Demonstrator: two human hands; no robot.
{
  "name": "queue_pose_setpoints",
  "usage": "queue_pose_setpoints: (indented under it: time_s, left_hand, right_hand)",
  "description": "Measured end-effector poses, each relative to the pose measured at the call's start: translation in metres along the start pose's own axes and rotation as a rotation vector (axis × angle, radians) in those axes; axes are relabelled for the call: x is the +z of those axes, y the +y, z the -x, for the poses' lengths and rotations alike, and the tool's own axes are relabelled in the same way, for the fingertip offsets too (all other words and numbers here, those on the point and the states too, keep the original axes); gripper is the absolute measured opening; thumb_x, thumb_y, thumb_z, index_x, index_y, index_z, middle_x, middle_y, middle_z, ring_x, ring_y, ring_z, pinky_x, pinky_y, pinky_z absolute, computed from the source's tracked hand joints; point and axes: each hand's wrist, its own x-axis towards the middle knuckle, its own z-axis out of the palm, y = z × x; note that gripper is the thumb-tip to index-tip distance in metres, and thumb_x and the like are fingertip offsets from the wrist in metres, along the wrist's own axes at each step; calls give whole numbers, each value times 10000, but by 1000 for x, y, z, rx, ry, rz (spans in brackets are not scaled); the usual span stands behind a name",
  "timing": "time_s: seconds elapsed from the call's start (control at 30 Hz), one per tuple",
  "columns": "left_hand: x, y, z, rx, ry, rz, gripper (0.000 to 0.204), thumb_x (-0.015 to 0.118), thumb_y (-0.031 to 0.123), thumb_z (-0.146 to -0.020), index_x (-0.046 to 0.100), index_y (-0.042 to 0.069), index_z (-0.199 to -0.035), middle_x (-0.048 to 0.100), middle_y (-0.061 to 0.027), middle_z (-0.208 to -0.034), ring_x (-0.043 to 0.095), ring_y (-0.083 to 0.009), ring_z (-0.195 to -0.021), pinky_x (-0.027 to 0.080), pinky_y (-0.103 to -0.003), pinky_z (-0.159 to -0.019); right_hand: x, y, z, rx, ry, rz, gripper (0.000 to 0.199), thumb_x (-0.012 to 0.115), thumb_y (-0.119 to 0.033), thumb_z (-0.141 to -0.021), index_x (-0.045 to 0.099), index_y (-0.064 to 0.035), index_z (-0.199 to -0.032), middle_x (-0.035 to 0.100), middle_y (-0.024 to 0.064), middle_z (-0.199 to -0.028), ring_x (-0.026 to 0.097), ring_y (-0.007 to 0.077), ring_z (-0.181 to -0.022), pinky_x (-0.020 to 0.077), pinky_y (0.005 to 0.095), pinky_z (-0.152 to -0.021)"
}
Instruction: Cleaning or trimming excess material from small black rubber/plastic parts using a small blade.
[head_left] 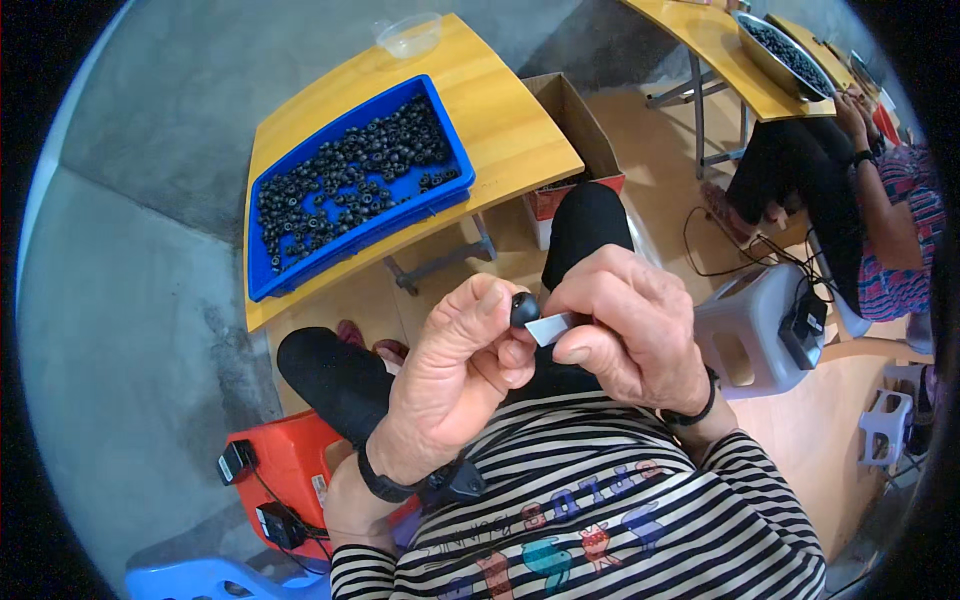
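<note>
Bead (524,308) at frame centre is pinched by the left hand (462,360); a blade (553,328) is gripped by the right hand (628,325). Blue tray (290,280) of beads sits upper left on the bench (510,120), unobstructed.

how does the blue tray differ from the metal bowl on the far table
The blue tray is rectangular plastic on the near table; the metal bowl is rounded and silvery, by another person. The tray's beads lie scattered with bare blue floor showing; the bowl's cover its inside. Both hold small dark beads and sit on yellow tabletops.
</note>
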Motion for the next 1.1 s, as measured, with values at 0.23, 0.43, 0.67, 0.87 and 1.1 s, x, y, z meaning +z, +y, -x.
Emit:
queue_pose_setpoints:
  time_s: [0.23,0.43,0.67,0.87,1.1]
  left_hand:
    - [-1,0,3,-9,-30,31,124,608,185,-847,566,83,-905,573,-13,-748,531,-78,-615,407,-208,-531]
    - [-3,-2,5,1,-29,29,118,613,185,-843,570,91,-899,574,-7,-758,524,-77,-621,398,-209,-525]
    - [-4,-3,5,1,-14,33,116,617,184,-840,575,89,-891,578,-13,-763,521,-78,-621,398,-211,-526]
    - [-5,-4,4,21,5,15,105,615,173,-840,578,89,-890,583,-20,-748,524,-76,-614,397,-207,-524]
    - [-5,-5,2,14,35,31,95,612,161,-842,577,83,-885,593,-31,-765,526,-75,-612,394,-202,-526]
  right_hand:
    - [0,-3,-2,-31,-14,45,350,619,-360,-784,583,-12,-798,552,84,-702,556,223,-610,424,293,-538]
    - [3,-3,-2,-38,-10,32,337,621,-351,-783,586,-16,-803,549,83,-705,556,228,-616,427,298,-547]
    - [3,-1,-4,-52,-5,21,273,647,-283,-761,573,-21,-782,527,82,-683,541,235,-597,429,309,-521]
    - [3,-1,-2,-4,-33,40,306,625,-320,-784,592,-16,-783,543,79,-692,553,232,-615,427,305,-540]
    - [6,4,-2,-26,25,8,209,683,-213,-733,582,-30,-738,501,72,-636,514,226,-553,413,313,-474]
